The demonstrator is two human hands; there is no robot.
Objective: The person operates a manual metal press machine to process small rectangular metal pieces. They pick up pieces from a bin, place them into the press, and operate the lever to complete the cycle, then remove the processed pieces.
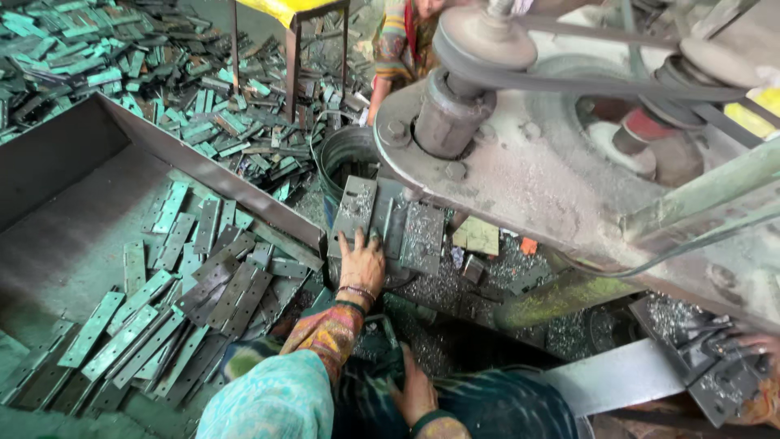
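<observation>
- A grimy metal workshop seen from above: the floor at top left is heaped with scattered flat metal hinge plates (162, 89), many greenish.
- A large sheet-metal tray (73, 219) slopes down the left side, and a pile of long perforated hinge strips (187, 301) lies at its lower end.
- On the right stands a dust-coated machine (528, 171) with a pulley wheel (487, 36) and a dark drive belt (585, 81) across the top.
- The left hand (361, 264), bangles at its wrist and a patterned sleeve behind, reaches forward with fingers spread, palm down on the lower edge of a grey metal plate (353, 211). It lies flat on the plate, not gripping it.
- That plate lies under the machine's rim, beside a second speckled plate (422, 236), just in front of a round metal bucket (345, 154).
- The right hand (416, 390) rests low near the lap on dark cloth; its fingers are loosely bent and hold nothing that shows.
- Another person's hand (760, 345) touches stacked plates (715, 370) at the far right edge.
- A second person in striped clothing (398, 41) sits at the top.
</observation>
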